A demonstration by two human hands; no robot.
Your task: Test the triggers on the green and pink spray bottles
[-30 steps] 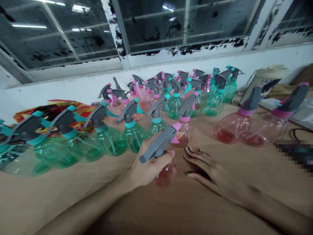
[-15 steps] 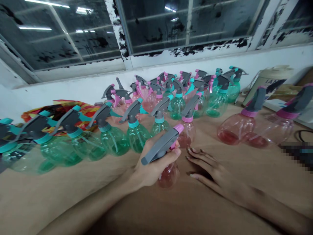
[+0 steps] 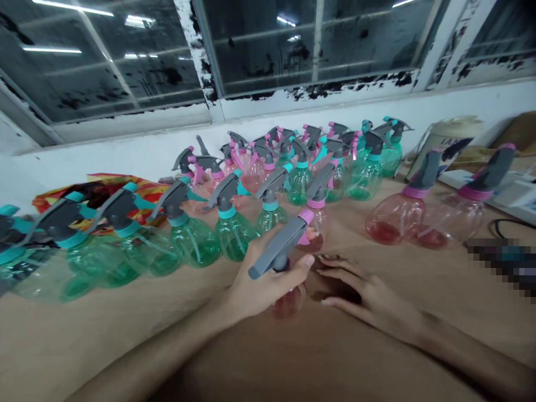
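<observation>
Change since earlier frame: pink spray bottle (image 3: 287, 279) sits marginally higher; hands hardly shift.
Left hand (image 3: 262, 285): wrapped tight around bottle neck, steadying it upright on table (image 3: 104, 329).
Right hand (image 3: 368, 293): fingers spread, flat on table beside bottle, holding nothing.
Green bottles (image 3: 190, 237): rowed behind.

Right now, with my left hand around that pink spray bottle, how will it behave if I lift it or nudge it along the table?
The pink spray bottle looks like thin clear plastic with no visible liquid, so probably light. Its grey trigger head juts sideways above a round body, so a nudge may tip it. The left hand grips the neck, likely the firmest hold.
</observation>
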